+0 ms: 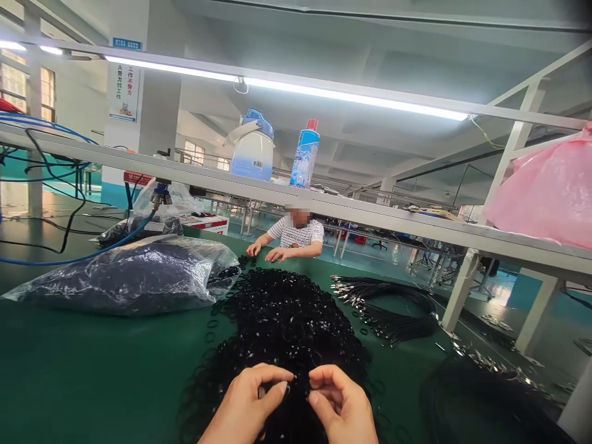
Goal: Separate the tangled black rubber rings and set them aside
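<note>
A large heap of thin black rings (287, 314), flecked with small light bits, spreads over the green table in front of me. Over its near end, my left hand (254, 398) pinches what looks like one small black ring between thumb and forefinger. Just to the right, a narrow gap apart, my right hand (343, 401) has thumb and forefinger drawn together with the other fingers curled. Whatever lies between those right fingertips is too dark against the heap to make out.
A clear plastic bag of black items (134, 274) lies left. Right are a coiled bundle of black cords (398, 308) and metal-ended pieces (494, 364). Across the table, a person in a striped shirt (300, 234) reaches toward the heap. Overhead, a shelf (370, 213) carries a jug (253, 148) and a spray can (305, 157).
</note>
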{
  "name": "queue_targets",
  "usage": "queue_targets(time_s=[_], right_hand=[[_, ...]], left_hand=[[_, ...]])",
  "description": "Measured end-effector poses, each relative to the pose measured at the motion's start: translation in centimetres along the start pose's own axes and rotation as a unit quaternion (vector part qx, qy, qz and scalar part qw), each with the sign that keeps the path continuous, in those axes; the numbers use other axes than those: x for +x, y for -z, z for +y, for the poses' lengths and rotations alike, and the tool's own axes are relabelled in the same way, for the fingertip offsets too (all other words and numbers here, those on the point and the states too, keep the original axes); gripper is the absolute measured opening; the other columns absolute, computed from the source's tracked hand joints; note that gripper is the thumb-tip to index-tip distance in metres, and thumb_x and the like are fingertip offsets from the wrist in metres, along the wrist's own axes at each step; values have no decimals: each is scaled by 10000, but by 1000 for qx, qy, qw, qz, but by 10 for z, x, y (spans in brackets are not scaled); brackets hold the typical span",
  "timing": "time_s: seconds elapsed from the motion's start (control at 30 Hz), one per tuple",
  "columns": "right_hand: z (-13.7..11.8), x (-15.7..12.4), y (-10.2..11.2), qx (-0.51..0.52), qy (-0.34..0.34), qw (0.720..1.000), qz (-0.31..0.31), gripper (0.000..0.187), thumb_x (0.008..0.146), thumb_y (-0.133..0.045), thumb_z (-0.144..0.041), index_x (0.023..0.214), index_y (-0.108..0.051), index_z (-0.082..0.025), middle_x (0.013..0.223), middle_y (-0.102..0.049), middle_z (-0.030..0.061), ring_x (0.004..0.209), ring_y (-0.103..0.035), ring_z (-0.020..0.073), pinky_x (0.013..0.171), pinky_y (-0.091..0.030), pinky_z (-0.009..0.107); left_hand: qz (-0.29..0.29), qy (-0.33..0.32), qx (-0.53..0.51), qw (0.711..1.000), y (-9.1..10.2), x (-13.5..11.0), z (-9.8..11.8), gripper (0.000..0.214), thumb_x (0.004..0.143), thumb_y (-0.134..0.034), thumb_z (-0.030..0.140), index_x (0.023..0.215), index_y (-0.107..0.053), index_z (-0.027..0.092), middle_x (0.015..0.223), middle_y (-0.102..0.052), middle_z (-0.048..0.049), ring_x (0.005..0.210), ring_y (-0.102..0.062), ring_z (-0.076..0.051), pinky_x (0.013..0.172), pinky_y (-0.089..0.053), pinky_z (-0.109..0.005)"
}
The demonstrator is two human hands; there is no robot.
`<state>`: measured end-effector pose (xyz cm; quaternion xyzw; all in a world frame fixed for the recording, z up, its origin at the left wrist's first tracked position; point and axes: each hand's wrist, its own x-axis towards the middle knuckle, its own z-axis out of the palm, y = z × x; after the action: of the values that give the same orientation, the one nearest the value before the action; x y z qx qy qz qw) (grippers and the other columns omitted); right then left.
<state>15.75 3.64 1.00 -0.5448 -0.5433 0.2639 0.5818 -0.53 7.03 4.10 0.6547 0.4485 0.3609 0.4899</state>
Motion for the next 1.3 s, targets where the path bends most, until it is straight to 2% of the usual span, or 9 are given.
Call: queue_targets(time_s=[0.17,0.33,0.47,0.6,0.67,0.83,1.03,1.13,1.3], right_hand=[[-5,-2,-4,10,-12,1000,-6,182,656,-562,-231,806,-655,-186,770,-685,34,706,-664,192,647,-502,280],[-10,-6,-8,9,-22,999,-22,202,651,-559,-196,828,-656,-176,773,-676,36,699,-652,188,647,-500,278],[-10,-4,1,-15,-25,999,-25,186,701,-561,-213,866,-643,-187,840,-672,42,806,-644,205,730,-495,290],[-8,0,17,-58,-18,998,35,169,768,-523,-264,870,-641,-201,913,-668,50,864,-631,218,766,-488,301],[-11,0,18,-83,-4,996,43,161,774,-520,-259,837,-658,-205,904,-670,48,852,-630,216,772,-482,302],[-20,-9,-3,-36,-26,997,-65,131,734,-604,-284,783,-682,-191,832,-689,50,773,-646,208,677,-498,260],[-21,-18,-20,-81,-12,997,-13,144,738,-559,-272,668,-649,-184,695,-665,31,614,-617,167,541,-467,214],[-22,-15,-14,-107,4,994,-4,166,749,-529,-256,643,-634,-184,659,-649,22,577,-600,153,526,-455,208],[-24,-7,4,-85,-48,995,10,90,745,-548,-263,711,-588,-189,653,-628,12,609,-617,172,586,-487,245]], left_hand=[[-30,-4,14,999,-7,-3,-8,300,757,-575,371,933,-664,145,505,-457,78,360,-393,-65,341,-298,-166],[-66,-12,-11,998,-11,-1,-9,204,776,-533,336,727,-587,147,548,-510,62,322,-349,-33,326,-249,-159],[-49,0,-36,998,-8,-1,-1,199,793,-496,342,681,-503,178,485,-426,97,324,-337,-37,332,-240,-150],[-29,8,-51,998,-5,-1,2,235,780,-506,395,664,-470,193,464,-379,109,323,-328,-39,325,-177,-147],[-24,19,-54,998,-5,-1,1,248,758,-523,425,673,-482,196,460,-378,108,320,-322,-45,319,-151,-154],[10,-13,23,1000,-8,0,-2,152,705,-550,312,682,-586,166,488,-426,84,384,-375,-69,376,-270,-177],[25,-38,98,994,-7,-5,-1,141,674,-593,276,648,-674,162,536,-539,41,486,-462,-110,447,-336,-195],[8,-18,70,997,-6,-6,-3,187,678,-605,318,697,-692,154,559,-577,29,454,-473,-113,438,-352,-207],[-7,-2,21,1000,-3,-2,-1,198,685,-567,258,753,-704,133,660,-647,-6,448,-456,-94,449,-355,-211]])
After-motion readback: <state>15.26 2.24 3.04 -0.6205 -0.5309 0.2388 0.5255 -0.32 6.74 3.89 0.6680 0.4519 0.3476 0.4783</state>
